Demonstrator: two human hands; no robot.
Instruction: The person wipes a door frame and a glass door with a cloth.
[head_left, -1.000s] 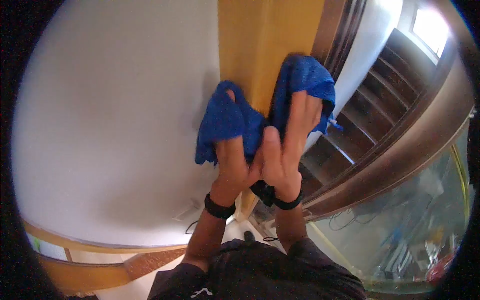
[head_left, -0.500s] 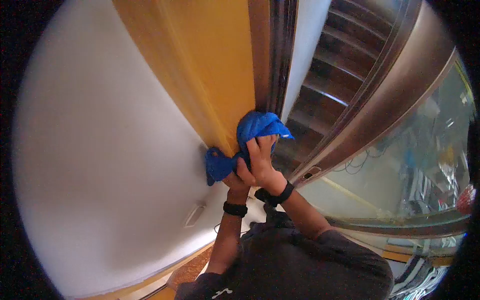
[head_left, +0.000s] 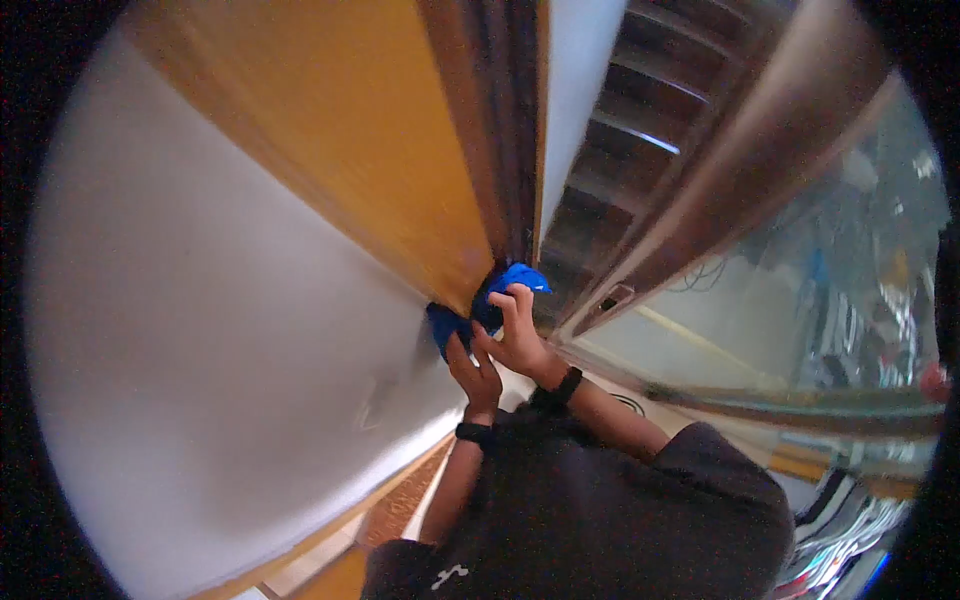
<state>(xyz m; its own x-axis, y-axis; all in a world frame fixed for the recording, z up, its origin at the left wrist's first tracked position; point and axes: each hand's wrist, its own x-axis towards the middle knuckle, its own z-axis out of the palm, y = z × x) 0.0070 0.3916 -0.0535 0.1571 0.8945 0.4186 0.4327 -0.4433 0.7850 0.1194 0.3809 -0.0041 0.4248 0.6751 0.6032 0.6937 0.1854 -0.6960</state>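
Observation:
A blue cloth (head_left: 452,330) is wrapped around the lower visible stretch of a yellow-brown wooden door frame (head_left: 340,130). My left hand (head_left: 474,374) presses the cloth's left part against the side by the white wall, with its fingers bent onto the fabric. On the other side, my right hand (head_left: 522,340) grips the bunched right part of the cloth, fingers curled over it. Some fingertips are hidden in the folds. Each wrist wears a black band.
A white wall (head_left: 220,300) runs close along the left. To the right are a dark slatted panel (head_left: 640,130), a brown sliding-door frame (head_left: 720,150) and a glass pane (head_left: 760,320). A coiled cable (head_left: 628,404) lies near my right forearm.
The camera view has shifted, and the door frame looks tilted more to the left. My hands are farther apart, and my left hand shows more fully beside the right. Less of the cloth is visible.

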